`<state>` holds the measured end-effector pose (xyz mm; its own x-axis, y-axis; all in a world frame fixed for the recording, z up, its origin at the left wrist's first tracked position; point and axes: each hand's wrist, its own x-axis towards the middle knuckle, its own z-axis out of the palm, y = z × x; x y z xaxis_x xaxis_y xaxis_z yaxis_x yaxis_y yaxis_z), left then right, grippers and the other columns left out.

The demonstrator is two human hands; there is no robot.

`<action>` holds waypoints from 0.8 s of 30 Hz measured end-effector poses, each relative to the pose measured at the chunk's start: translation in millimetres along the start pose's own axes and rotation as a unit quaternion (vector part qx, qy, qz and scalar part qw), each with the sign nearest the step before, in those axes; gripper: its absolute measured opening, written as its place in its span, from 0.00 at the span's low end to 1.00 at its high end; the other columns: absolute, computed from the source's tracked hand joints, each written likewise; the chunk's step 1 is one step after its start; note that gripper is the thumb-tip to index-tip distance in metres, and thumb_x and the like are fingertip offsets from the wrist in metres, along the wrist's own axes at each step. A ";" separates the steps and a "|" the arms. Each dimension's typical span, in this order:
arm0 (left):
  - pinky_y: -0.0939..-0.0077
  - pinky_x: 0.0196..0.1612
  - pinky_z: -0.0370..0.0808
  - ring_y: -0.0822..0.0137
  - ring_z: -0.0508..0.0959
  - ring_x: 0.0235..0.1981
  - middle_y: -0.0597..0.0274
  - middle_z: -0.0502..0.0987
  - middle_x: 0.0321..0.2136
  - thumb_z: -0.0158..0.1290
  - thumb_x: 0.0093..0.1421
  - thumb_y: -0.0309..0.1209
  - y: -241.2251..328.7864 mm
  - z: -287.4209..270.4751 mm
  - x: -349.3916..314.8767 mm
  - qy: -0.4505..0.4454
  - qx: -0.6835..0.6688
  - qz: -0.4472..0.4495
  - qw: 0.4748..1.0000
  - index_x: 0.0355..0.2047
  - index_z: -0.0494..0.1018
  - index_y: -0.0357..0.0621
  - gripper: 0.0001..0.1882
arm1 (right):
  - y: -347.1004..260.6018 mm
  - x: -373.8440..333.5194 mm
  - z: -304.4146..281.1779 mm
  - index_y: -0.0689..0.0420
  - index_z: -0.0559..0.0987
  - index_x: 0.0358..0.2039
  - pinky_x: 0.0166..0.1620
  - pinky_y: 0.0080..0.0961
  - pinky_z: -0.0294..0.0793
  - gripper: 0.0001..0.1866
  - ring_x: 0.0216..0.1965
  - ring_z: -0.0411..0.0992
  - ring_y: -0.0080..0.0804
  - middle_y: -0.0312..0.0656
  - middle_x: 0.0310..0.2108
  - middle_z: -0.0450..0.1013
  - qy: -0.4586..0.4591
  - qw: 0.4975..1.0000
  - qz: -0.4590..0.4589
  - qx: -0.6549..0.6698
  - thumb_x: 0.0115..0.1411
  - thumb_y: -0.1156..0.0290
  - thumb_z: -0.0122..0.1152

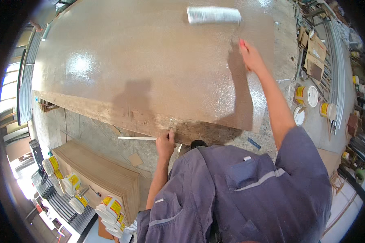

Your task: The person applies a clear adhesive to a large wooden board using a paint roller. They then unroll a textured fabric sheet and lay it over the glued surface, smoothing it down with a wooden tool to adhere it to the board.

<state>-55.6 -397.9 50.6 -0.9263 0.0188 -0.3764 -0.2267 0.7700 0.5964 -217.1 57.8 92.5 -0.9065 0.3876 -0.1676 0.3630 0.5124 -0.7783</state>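
Note:
My right hand (251, 58) is closed around the red handle of a paint roller (213, 15), its arm stretched far forward. The roller's white sleeve lies over the far part of a large brown sheet (150, 60) with a wet, glossy surface. Close to my body, my left hand (165, 144) is closed at the worn wooden table edge (198, 131), thumb on top; its fingers are partly hidden. A thin white strip (136, 138) ends beside that hand; I cannot tell whether the hand touches it.
Stacked brown boards (97, 170) stand lower left with several buckets (73, 184) on them. More buckets (306, 96) and long metal profiles (337, 77) are at right. At the far left edge, another person's hand (36, 27) is near a second roller (46, 32).

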 end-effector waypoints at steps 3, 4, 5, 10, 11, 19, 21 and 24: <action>0.61 0.23 0.72 0.53 0.76 0.14 0.51 0.73 0.12 0.50 0.64 0.39 -7.7 3.9 0.8 -0.013 -0.057 0.001 0.998 0.20 0.72 0.37 0.20 | 43.7 -117.7 -35.2 0.58 0.72 0.53 0.50 0.34 0.70 0.20 0.48 0.74 0.46 0.56 0.45 0.74 0.020 0.997 -0.049 -0.051 0.67 0.60 0.45; 0.61 0.23 0.72 0.53 0.76 0.14 0.52 0.72 0.12 0.50 0.64 0.39 -10.7 1.9 -1.0 -0.018 -0.074 0.005 0.997 0.20 0.71 0.37 0.20 | 43.8 -161.8 -47.4 0.57 0.72 0.54 0.50 0.34 0.70 0.20 0.48 0.74 0.46 0.56 0.45 0.74 0.002 0.998 0.003 -0.068 0.67 0.60 0.45; 0.62 0.22 0.71 0.54 0.76 0.13 0.52 0.72 0.11 0.50 0.64 0.38 -13.2 -0.4 -1.3 -0.021 -0.090 0.007 0.996 0.19 0.71 0.37 0.20 | 43.9 -206.3 -58.4 0.57 0.71 0.55 0.50 0.33 0.70 0.21 0.48 0.74 0.45 0.56 0.45 0.74 -0.004 0.995 0.048 -0.083 0.67 0.60 0.45; 0.64 0.21 0.71 0.57 0.74 0.11 0.53 0.71 0.11 0.50 0.64 0.36 -34.8 9.4 -2.0 0.014 -0.083 0.085 0.993 0.21 0.72 0.35 0.18 | 92.9 -389.3 -58.7 0.58 0.68 0.60 0.28 0.24 0.65 0.22 0.23 0.65 0.26 0.40 0.24 0.67 0.025 0.984 0.139 -0.112 0.68 0.63 0.43; 0.68 0.19 0.71 0.62 0.73 0.10 0.55 0.70 0.10 0.49 0.64 0.37 -43.5 14.1 1.7 0.026 -0.065 0.119 0.990 0.21 0.72 0.34 0.19 | 93.5 -406.8 -57.1 0.58 0.67 0.60 0.21 0.21 0.63 0.22 0.15 0.62 0.21 0.34 0.17 0.65 0.040 0.981 0.161 -0.100 0.69 0.64 0.43; 0.67 0.20 0.71 0.63 0.75 0.13 0.54 0.72 0.12 0.49 0.65 0.37 -13.8 0.1 -1.0 -0.025 -0.129 -0.026 0.991 0.23 0.74 0.34 0.19 | 80.5 -233.1 -50.6 0.58 0.70 0.57 0.34 0.31 0.68 0.27 0.30 0.70 0.38 0.48 0.29 0.70 0.079 0.982 0.164 -0.055 0.66 0.52 0.43; 0.63 0.22 0.71 0.59 0.76 0.14 0.50 0.72 0.13 0.49 0.64 0.37 -30.5 10.2 1.0 -0.011 -0.093 -0.039 0.995 0.22 0.74 0.34 0.19 | 59.9 -130.3 -64.7 0.57 0.72 0.54 0.30 0.34 0.71 0.33 0.25 0.74 0.40 0.50 0.24 0.73 0.064 0.977 0.196 -0.043 0.65 0.41 0.41; 0.60 0.24 0.71 0.53 0.76 0.16 0.47 0.73 0.15 0.50 0.64 0.38 -22.5 11.1 0.1 0.052 -0.058 -0.016 0.997 0.21 0.73 0.36 0.19 | 50.5 18.5 -79.0 0.59 0.72 0.27 0.15 0.26 0.64 0.39 0.10 0.67 0.31 0.40 0.13 0.67 0.107 0.980 0.168 0.001 0.59 0.29 0.38</action>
<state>-47.2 -408.2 29.2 -0.9430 -0.0757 -0.3240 -0.2841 0.6900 0.6657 -198.5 151.4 97.9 -0.6701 0.6856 -0.2844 0.6329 0.3276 -0.7015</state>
